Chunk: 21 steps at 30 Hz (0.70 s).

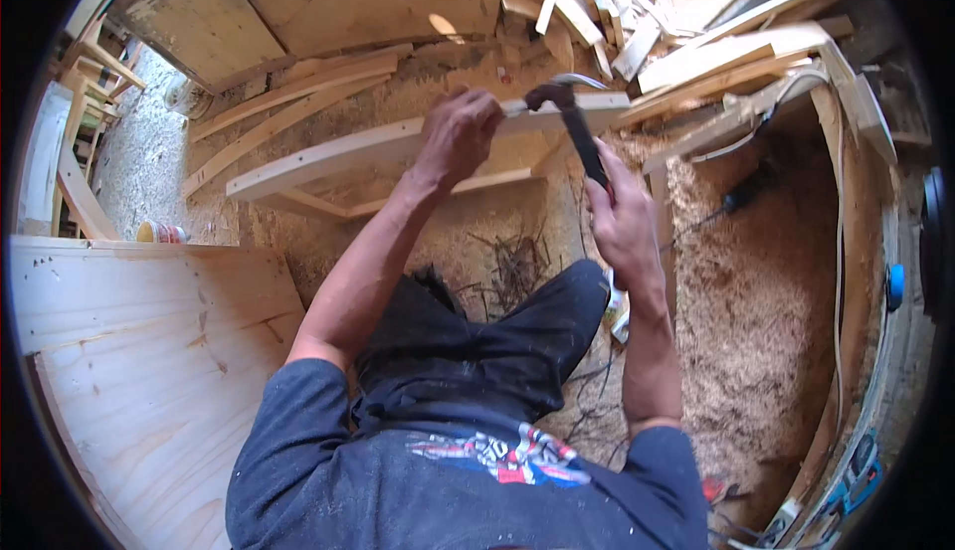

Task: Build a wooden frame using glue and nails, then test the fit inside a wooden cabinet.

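My right hand (625, 217) is wrapped round the dark handle of a claw hammer (579, 137). The hammer's head is just right of my left hand, over the pale wooden rail. My left hand (463, 132) is closed in a fist above the same rail. A short, pale, rod-like piece (514, 107) shows between that fist and the hammer head; its kind is unclear. The rail is the long upper board of a wooden frame (328, 157) and has small dark holes along it. Thinner cross pieces join it on the near side.
Curved wooden strips (288, 102) lie beyond the frame. Offcuts (597, 13) are heaped at the far right. A large wooden panel (149, 351) stands at my left, with a small tub (159, 233) at its far edge. Sawdust (746, 321) and cables fill the right side.
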Each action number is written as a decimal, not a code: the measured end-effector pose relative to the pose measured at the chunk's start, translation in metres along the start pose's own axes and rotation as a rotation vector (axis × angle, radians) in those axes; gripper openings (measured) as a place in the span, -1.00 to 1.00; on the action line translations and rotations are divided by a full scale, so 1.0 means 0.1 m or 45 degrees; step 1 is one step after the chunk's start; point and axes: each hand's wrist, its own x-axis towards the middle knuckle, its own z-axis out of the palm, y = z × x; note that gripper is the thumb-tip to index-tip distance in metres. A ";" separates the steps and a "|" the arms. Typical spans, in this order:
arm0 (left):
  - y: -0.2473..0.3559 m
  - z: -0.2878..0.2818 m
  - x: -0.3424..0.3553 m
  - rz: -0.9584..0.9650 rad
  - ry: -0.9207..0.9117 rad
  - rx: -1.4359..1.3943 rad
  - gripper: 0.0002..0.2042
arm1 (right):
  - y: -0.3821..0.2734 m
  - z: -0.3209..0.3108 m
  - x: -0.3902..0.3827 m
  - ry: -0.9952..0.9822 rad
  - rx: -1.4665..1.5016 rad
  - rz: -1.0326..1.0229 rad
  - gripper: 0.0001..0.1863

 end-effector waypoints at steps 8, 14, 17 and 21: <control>0.13 0.16 0.26 -0.287 0.128 -0.284 -0.96 | -0.10 -0.61 -0.40 0.411 0.477 0.440 -0.49; 0.42 0.84 0.61 -0.052 0.078 -0.119 -0.92 | -0.01 -0.72 -0.58 0.436 0.431 0.495 -0.52; 0.53 1.01 0.71 0.024 0.018 0.038 -0.91 | 0.07 -0.75 -0.67 0.449 0.329 0.478 -0.54; 0.53 1.03 0.66 0.039 0.028 0.051 -0.92 | 0.11 -0.84 -0.69 0.444 0.244 0.489 -0.53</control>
